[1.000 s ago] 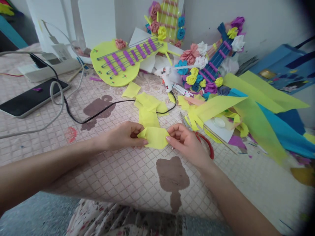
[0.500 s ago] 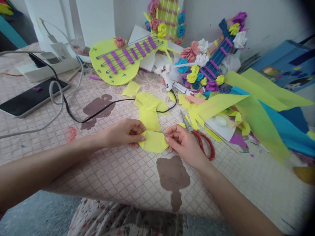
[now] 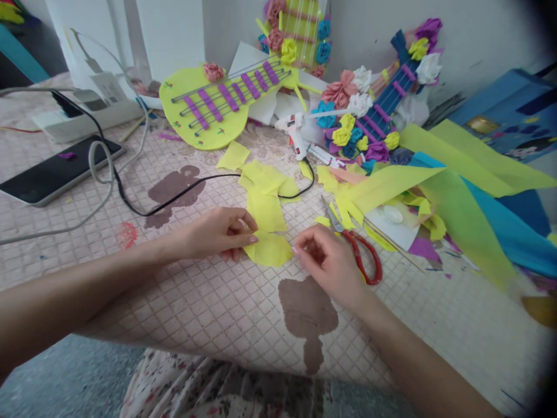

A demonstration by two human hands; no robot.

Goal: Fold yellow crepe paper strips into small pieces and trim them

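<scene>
A yellow piece of crepe paper (image 3: 270, 251) with rounded corners lies low over the tablecloth. My left hand (image 3: 217, 233) pinches its left edge between thumb and fingers. Just off the paper's right edge is my right hand (image 3: 328, 260), its fingers curled and the thumb close to the fingertips; nothing shows in them. Directly beyond sit several more yellow crepe pieces (image 3: 265, 200), loosely overlapped. Red-handled scissors (image 3: 365, 255) rest beside my right hand, their blades pointing away among paper scraps.
A white glue gun (image 3: 298, 136) stands behind, its black cord (image 3: 174, 203) crossing the table. Decorated toy guitars (image 3: 204, 110) lean at the back. Crepe strips (image 3: 456, 215) cover the right side. A phone (image 3: 61, 171) and a power strip (image 3: 87, 110) are at left.
My right hand has drawn slightly away from the paper's right edge, its fingers more curled. The left hand keeps its pinch, and the paper's right side looks flatter.
</scene>
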